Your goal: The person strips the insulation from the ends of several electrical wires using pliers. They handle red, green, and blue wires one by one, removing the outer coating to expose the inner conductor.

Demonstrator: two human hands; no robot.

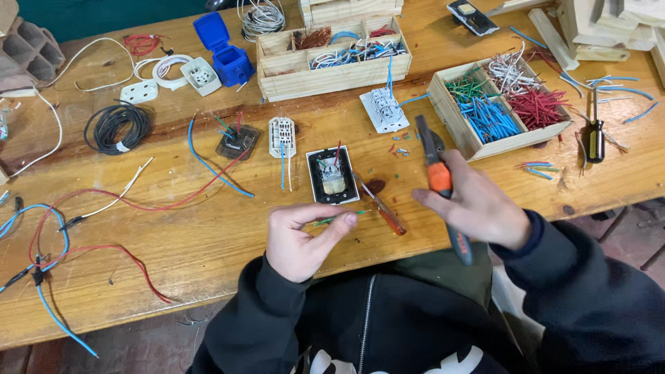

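Here my left hand point(299, 239) pinches a short green wire point(337, 219) in a closed grip. My right hand point(478, 208) wraps shut around orange-handled pliers point(438, 179) over the worktop point(208, 228).

Scuffed wooden workbench point(208, 235) (evenly lit) before a teal wall point(104, 17).

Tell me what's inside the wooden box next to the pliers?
The wooden box holds bunches of cut wires: green, white, blue and red. The wires cover its bottom, so anything underneath can't be seen.
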